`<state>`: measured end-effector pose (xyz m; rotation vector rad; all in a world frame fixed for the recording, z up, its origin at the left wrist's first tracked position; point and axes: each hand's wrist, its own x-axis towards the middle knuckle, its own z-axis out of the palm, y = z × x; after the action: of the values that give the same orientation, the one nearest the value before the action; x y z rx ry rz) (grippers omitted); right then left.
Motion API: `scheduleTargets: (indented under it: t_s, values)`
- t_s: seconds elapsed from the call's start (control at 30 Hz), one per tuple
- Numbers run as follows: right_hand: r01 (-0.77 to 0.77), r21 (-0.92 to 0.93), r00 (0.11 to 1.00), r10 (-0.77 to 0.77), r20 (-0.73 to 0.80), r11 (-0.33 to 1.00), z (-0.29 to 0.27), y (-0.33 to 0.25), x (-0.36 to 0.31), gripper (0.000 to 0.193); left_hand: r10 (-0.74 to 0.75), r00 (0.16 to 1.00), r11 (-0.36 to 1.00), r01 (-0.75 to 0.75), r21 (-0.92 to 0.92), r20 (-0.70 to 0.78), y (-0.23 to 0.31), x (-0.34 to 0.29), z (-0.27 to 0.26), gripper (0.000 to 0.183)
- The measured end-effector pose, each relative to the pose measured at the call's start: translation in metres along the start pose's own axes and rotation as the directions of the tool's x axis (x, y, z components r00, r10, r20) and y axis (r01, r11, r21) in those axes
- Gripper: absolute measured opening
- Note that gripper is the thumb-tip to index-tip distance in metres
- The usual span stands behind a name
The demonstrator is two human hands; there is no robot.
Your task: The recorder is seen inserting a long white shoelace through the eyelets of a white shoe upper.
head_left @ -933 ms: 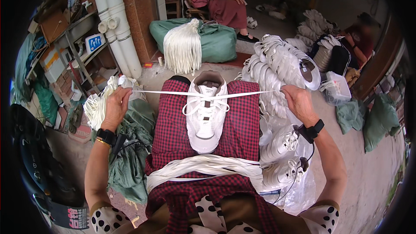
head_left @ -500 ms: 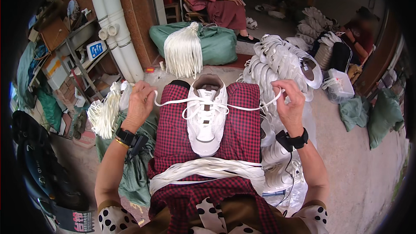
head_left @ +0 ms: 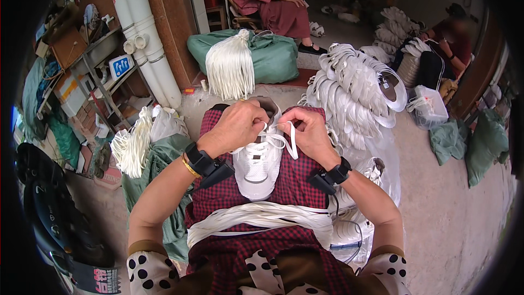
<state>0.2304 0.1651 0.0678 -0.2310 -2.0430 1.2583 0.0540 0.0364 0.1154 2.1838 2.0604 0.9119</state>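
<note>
A white sneaker point(head_left: 255, 175) lies on my lap over a red-and-black checked cloth point(head_left: 303, 186), its toe toward me. Both hands meet over its upper lacing. My left hand point(head_left: 240, 124) pinches part of the white shoelace near the shoe's opening. Close beside it, my right hand point(head_left: 310, 135) grips the other part of the shoelace point(head_left: 293, 145), which bends down in a loop from the fingers. My fingers hide much of the tongue and the crossing of the lace. A bundle of white laces point(head_left: 256, 217) lies across my lap, nearer to me.
At the right, strung white shoes point(head_left: 355, 90) are heaped. Ahead lies a green sack point(head_left: 278, 57) draped with a hank of white laces point(head_left: 230, 68); more laces point(head_left: 134, 142) hang at the left. Two people sit farther back. A cluttered shelf point(head_left: 98, 71) stands at left.
My hands have come inward from either side of the sneaker to its lacing. The lace ends, stretched out sideways before, are now gathered between my fingers.
</note>
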Motion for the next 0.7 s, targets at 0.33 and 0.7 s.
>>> scheduleTargets:
  t_s: [0.33, 0.7]
  values:
    - [-0.097, -0.024, 0.995, 0.098, 0.026, 0.995, -0.001, -0.004, 0.002, 0.011, -0.025, 0.999, 0.998, 0.023, -0.061, -0.033, -0.001, -0.001, 0.007, 0.007]
    - [-0.245, -0.030, 0.952, 0.246, 0.180, 0.969, -0.008, -0.016, 0.019, 0.023, 0.042, 0.998, 0.986, -0.048, -0.157, -0.037, -0.004, -0.002, 0.010, 0.009]
